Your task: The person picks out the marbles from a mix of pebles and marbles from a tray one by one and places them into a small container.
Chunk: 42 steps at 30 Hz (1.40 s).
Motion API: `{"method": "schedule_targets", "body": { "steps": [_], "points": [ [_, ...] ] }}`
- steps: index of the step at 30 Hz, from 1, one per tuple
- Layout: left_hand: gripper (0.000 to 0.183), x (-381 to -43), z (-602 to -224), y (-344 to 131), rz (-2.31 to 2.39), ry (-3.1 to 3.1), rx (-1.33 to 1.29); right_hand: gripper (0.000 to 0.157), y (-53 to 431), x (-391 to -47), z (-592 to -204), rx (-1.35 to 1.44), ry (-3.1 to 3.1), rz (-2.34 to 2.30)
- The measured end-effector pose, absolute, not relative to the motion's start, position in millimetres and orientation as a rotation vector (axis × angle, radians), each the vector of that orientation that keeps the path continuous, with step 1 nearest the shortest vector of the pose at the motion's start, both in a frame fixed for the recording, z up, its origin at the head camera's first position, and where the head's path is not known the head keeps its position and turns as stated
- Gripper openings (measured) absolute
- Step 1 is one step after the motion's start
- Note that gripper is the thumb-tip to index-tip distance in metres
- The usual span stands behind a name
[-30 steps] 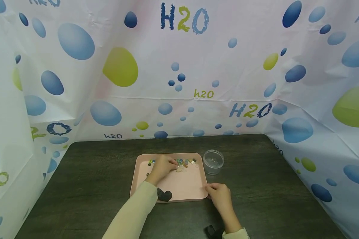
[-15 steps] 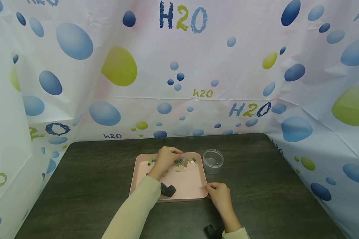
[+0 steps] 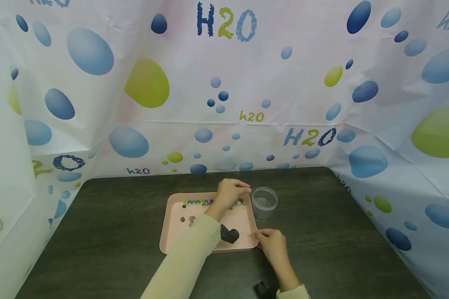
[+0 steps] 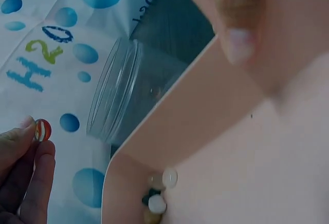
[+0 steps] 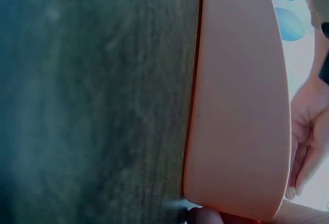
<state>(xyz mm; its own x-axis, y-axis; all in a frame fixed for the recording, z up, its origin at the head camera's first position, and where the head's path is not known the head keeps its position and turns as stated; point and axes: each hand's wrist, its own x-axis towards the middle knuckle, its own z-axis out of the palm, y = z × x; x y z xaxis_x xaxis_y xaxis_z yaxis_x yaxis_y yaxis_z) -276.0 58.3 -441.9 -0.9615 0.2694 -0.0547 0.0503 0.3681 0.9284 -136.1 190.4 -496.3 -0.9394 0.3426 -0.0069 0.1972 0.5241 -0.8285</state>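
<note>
My left hand (image 3: 230, 194) is over the back right part of a pink tray (image 3: 172, 238). Thumb and fingers pinch a glass marble (image 4: 43, 130) with orange-red and white swirls, raised beside a clear round jar (image 3: 265, 202). One or more small things (image 4: 156, 91) show through the jar's wall. My right hand (image 3: 274, 246) grips the tray's front right corner, thumb on the inner side of the rim. Several marbles (image 3: 198, 202) form a row along the tray's back edge. White and dark green pebbles (image 4: 157, 203) lie in the back right corner, partly behind my left hand.
Several brownish stones (image 3: 192, 219) lie on the tray's left half. The tray and jar stand on a dark wooden table (image 3: 333, 232). Behind the table hangs a white curtain (image 3: 194, 74) printed with blue and green drops. Dark wrist mounts (image 3: 230, 234) sit at both wrists.
My left hand has risen from among the stones in the tray and moved right and back, close to the jar. The right hand stays at the tray's corner.
</note>
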Motion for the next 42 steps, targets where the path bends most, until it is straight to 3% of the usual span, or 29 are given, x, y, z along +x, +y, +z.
{"method": "schedule_targets", "body": {
  "steps": [8,20,42],
  "points": [
    [0.011,-271.6,-440.7,80.5,1.582,2.518,0.37,0.014,188.7,-135.8,-497.7,-0.45,-2.6,1.389],
    [0.015,-265.9,-440.8,89.6,1.543,2.545,0.392,0.015,188.7,-134.8,-496.4,-0.444,-2.603,1.381],
    [0.02,-272.1,-448.4,49.4,1.711,2.401,0.273,0.016,188.0,-134.9,-497.7,-0.487,-2.592,1.41]
  ]
}}
